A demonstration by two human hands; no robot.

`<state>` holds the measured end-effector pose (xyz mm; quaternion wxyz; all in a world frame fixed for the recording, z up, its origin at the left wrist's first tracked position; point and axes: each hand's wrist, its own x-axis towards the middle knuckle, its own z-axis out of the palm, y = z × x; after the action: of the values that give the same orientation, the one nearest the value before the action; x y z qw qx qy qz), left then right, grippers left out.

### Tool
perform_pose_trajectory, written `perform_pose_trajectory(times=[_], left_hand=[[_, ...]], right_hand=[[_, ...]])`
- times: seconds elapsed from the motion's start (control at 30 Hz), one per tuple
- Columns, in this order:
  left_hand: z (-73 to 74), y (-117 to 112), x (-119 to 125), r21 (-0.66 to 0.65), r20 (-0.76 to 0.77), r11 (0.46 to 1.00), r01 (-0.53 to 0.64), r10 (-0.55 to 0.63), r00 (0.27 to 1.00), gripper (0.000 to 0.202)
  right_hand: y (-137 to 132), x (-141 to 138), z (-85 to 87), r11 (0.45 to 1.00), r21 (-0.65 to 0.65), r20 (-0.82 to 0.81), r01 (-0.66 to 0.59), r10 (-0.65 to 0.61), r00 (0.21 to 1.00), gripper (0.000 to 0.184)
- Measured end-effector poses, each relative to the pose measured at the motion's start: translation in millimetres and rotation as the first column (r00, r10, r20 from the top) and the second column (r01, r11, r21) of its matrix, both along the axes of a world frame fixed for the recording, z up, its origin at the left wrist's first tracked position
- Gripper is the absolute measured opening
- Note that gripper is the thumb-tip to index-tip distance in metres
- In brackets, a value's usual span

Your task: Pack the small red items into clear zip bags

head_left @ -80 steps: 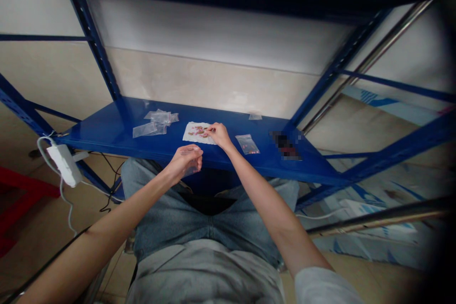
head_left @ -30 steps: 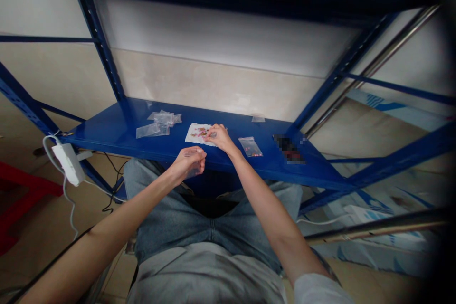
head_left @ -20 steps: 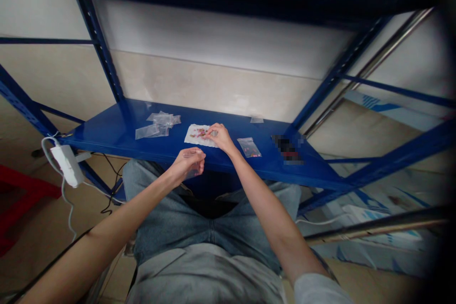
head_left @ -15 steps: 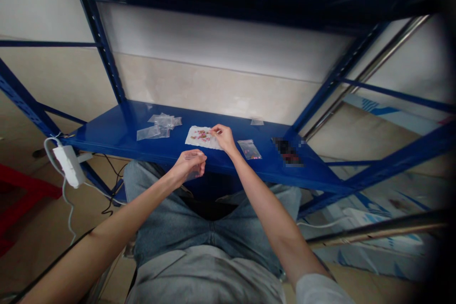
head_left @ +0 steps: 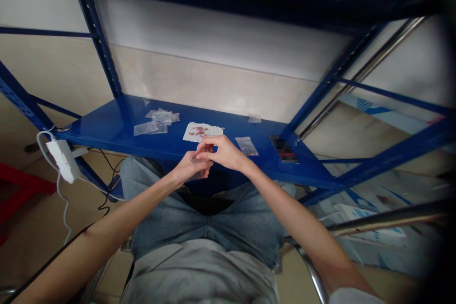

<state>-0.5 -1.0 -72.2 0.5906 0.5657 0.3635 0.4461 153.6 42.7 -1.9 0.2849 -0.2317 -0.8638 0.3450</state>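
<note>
My left hand (head_left: 192, 165) is closed around a small clear plastic bag (head_left: 196, 158), in front of the shelf's near edge. Over the bag's top, my right hand (head_left: 217, 151) has its fingertips pinched together against the left hand. Whatever those fingertips hold is too small to make out. Just behind lies a white paper sheet (head_left: 190, 133) bearing several small pink, red and greenish pieces (head_left: 200, 129). To the right on the shelf rests another clear bag (head_left: 246, 145) with a few small coloured pieces at its bottom.
A pile of clear bags (head_left: 156, 121) lies left on the blue shelf (head_left: 103, 126). One more bag (head_left: 254, 118) is near the back wall. A dark, blurred-out object (head_left: 284, 148) sits at right. A white power strip (head_left: 64, 161) hangs at the left post.
My right hand has come off the paper sheet, toward me and left, to the bag's mouth. The left hand still holds the bag. The view has shifted slightly.
</note>
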Motion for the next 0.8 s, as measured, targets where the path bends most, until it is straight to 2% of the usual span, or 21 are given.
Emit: perform_pose_trajectory(times=[0.1,0.27,0.53,0.8], left_hand=[[0.3,-1.8,1.1,0.019,-0.029,1.0,0.001,0.0,1.0,0.027],[-0.1,-2.3,2.6,0.008,0.013,1.0,0.013,-0.013,1.0,0.026],[-8.5,2.1,-1.4,0.012,0.144,0.998,0.056,-0.057,0.988,0.037],[-0.1,-2.3,-1.0,-0.037,0.14,0.998,0.047,-0.042,0.989,0.034]], right_hand=[[-13.0,0.9,4.1,0.996,0.09,0.062,0.025,-0.031,0.998,0.01],[-8.1,6.5,0.4,0.972,0.23,0.13,-0.045,0.016,0.991,0.012],[-9.2,13.9,11.0,0.97,0.2,0.254,-0.137,0.084,0.964,0.009],[-10.0,8.7,13.0,0.969,0.211,0.229,-0.131,0.081,0.97,0.014]])
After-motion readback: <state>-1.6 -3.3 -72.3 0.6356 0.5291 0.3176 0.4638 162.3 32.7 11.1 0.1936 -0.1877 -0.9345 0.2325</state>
